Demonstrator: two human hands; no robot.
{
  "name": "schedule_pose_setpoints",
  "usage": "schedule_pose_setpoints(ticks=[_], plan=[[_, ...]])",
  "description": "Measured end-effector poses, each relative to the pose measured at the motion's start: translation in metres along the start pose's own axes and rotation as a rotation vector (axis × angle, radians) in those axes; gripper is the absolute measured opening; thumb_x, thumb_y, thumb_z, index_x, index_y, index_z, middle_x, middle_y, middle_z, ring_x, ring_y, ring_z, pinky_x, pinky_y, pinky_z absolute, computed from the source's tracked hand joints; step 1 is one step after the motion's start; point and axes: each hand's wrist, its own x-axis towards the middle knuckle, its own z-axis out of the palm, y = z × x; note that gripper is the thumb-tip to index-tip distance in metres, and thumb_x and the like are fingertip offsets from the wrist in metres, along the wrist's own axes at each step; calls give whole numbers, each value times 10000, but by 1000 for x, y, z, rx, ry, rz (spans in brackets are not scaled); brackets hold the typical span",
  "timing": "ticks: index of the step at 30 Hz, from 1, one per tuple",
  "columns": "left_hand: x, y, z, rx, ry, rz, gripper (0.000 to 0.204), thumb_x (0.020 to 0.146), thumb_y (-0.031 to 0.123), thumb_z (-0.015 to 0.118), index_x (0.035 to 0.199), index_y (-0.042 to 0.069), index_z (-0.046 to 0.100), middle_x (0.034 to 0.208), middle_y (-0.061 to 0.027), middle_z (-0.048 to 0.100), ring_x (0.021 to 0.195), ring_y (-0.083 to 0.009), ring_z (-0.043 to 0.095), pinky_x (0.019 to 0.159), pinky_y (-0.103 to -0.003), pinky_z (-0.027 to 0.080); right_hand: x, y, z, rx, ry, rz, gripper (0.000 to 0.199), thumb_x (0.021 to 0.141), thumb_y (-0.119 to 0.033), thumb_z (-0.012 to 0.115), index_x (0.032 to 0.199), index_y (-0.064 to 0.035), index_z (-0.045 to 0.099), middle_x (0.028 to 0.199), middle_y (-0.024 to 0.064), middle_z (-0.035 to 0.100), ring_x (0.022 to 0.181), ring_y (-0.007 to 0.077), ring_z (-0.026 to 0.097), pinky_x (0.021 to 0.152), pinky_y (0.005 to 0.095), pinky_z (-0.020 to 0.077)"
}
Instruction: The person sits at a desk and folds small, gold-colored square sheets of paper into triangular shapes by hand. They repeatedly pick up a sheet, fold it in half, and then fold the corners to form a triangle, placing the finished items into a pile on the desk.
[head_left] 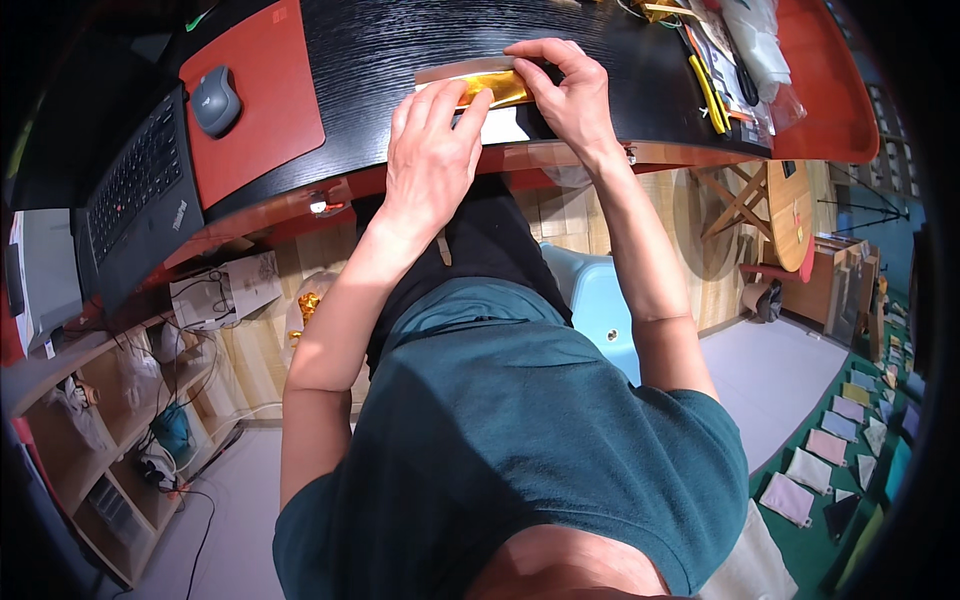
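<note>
A shiny gold foil strip lies at the front part of the black desk, with a brownish band along its far edge. My left hand covers its left end, fingers curled down onto it and thumb against the near side. At the right end my right hand has thumb and index finger closed on the strip. A white piece of paper shows between the hands, at the desk's front edge. What lies under my left fingers is hidden.
To the left are a laptop and a grey mouse on a red mat. A yellow cutter and plastic bags lie at the right. Below the desk stand a light blue chair and wooden shelves.
</note>
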Motion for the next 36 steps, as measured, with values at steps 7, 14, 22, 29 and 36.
schedule_pose_setpoints(ticks=[7, 14, 22, 29, 36], plan=[[1, 0, 1, -2, 4, 3, 437, 865, 30, 733, 1296, 86, 694, 1273, -123, 635, 1197, -322, 611, 1050, -461, 464, 0, 0, 0, -16, 15, -16, 150, 876, -67, 756, 1013, -93, 811, 928, 78, 770, 872, 229, 706, 780, 333, 566], [0, -1, 2, -3, 2, -2, 432, 869, 30, 732, 1296, 82, 693, 1275, -126, 635, 1208, -325, 610, 1049, -460, 467, 0, 1, 1, -26, 22, -29, 151, 878, -65, 750, 1013, -94, 811, 924, 83, 768, 863, 233, 706, 776, 336, 567], [1, 0, 2, 1, 15, 0, 427, 875, 34, 728, 1297, 78, 692, 1282, -128, 634, 1209, -326, 609, 1059, -464, 468, 1, 2, 1, -21, 16, -34, 149, 875, -63, 750, 1008, -93, 810, 916, 78, 767, 867, 230, 701, 787, 336, 560], [1, -1, 1, 11, -4, 8, 388, 874, 56, 731, 1261, 57, 703, 1255, -133, 647, 1209, -320, 611, 1068, -463, 464, -2, -2, 0, -86, 67, -87, 182, 870, -48, 735, 1025, -118, 800, 954, 48, 768, 902, 232, 697, 834, 349, 520], [6, -4, -4, 4, -38, 17, 324, 881, 66, 726, 1205, 48, 726, 1227, -111, 668, 1193, -307, 619, 1040, -452, 479, -30, -30, 2, -383, 1, -454, 287, 799, -44, 727, 1068, -143, 743, 941, -8, 714, 914, 206, 669, 972, 417, 426]])
